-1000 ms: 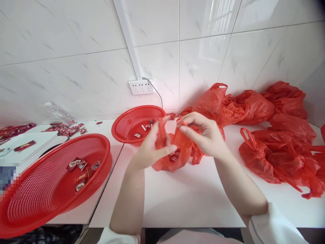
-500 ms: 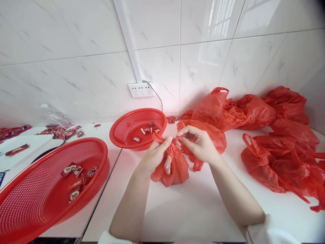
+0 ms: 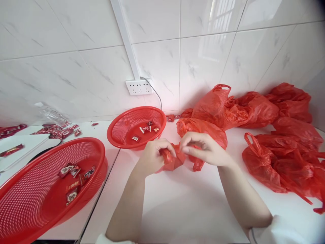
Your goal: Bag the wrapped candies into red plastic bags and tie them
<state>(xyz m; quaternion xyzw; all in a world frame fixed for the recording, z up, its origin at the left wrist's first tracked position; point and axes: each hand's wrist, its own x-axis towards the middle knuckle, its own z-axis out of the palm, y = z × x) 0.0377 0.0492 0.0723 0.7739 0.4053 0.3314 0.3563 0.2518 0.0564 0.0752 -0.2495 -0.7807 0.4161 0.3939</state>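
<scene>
Between my hands is a small red plastic bag [image 3: 175, 162], resting low over the white table. My left hand [image 3: 153, 156] is closed around a bunched, twisted part of it, and red film bulges out between thumb and fingers. My right hand [image 3: 203, 147] is curled, with thumb and fingertips drawn together at the bag's upper right edge; the exact grip there is partly hidden. Just behind my right hand lies a fuller red plastic bag [image 3: 215, 131], its knotted end pointing toward me.
Several filled red bags [image 3: 261, 108] line the wall, with more tied bags [image 3: 279, 162] at right. A small red basket [image 3: 116, 127] and a large red basket [image 3: 103, 152] hold wrapped packets. Left are a clear bottle [image 3: 54, 113], a white tray [image 3: 25, 145] and loose packets. A power socket [image 3: 138, 87] is on the wall.
My left hand has turned over and closed round the bag's bunched top. My right hand has shifted slightly right and down, and the bag looks more bunched and covered by my hands.
</scene>
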